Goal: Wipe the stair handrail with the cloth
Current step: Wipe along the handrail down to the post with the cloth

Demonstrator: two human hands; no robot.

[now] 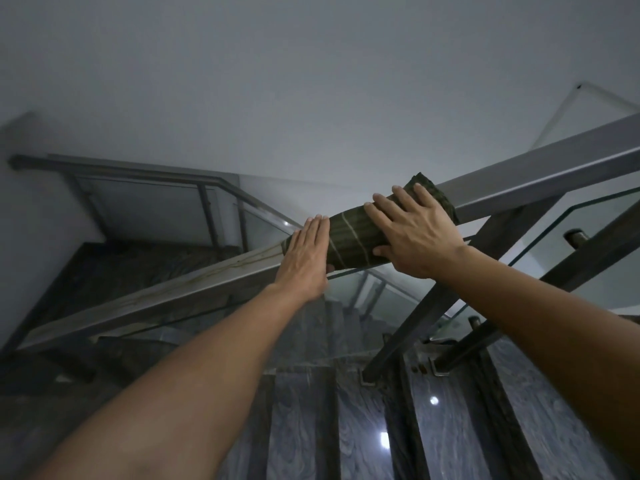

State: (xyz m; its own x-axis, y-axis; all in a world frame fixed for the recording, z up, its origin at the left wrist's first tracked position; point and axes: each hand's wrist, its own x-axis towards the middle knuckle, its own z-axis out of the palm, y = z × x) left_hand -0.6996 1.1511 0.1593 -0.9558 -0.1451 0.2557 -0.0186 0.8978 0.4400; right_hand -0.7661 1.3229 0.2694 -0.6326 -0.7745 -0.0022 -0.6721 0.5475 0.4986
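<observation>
A flat metal handrail (194,285) runs from lower left up to the right edge, streaked with pale marks on its lower stretch. A dark green cloth with thin pale stripes (349,237) is wrapped over the rail near the middle. My right hand (415,230) lies on the cloth's upper part, fingers spread over the top and thumb under the rail's near edge. My left hand (306,261) rests flat, fingers together, on the cloth's lower end and the rail.
Glass panels (588,233) hang under the rail on dark slanted posts (426,313). Grey marble steps (360,420) descend below. A second railing (145,174) borders the landing at the back left. A plain wall fills the upper view.
</observation>
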